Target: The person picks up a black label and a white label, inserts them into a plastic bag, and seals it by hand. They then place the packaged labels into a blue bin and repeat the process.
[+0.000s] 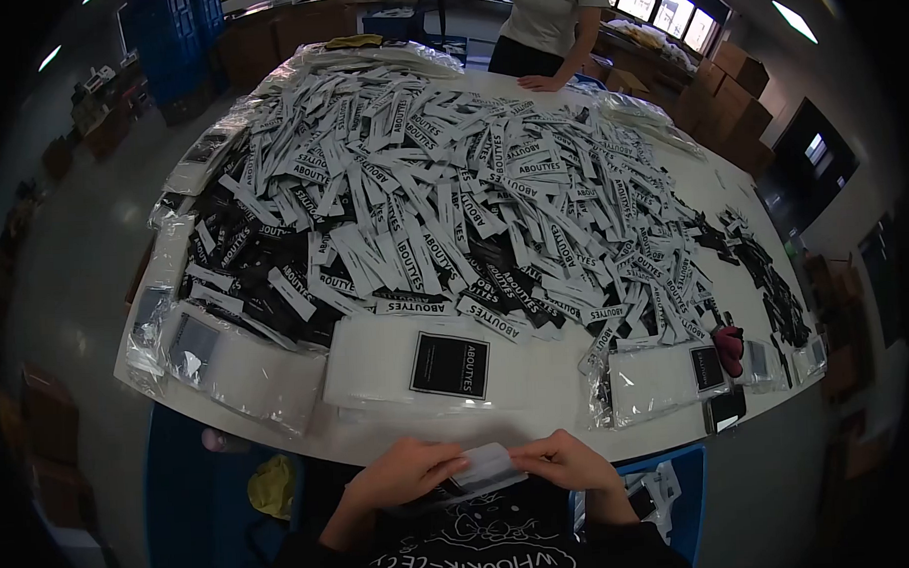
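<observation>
My left hand [406,471] and my right hand [563,460] are close together in front of my chest, just off the table's near edge. Between them is a small translucent plastic bag [484,463], its left and right sides pinched by thumbs and fingers. Its contents, if any, I cannot make out. Just beyond my hands lies a stack of flat clear bags [372,372], the top one with a black ABOUTYES label [451,365]. Behind that spreads a large heap of white and black ABOUTYES strips [422,225].
More bag stacks lie on the table [380,437] at left [247,366] and right [653,382]. A dark red object [729,350] and a phone-like black item [724,412] sit at right. Blue bins [187,514] stand below. Another person [549,25] rests a hand on the far edge.
</observation>
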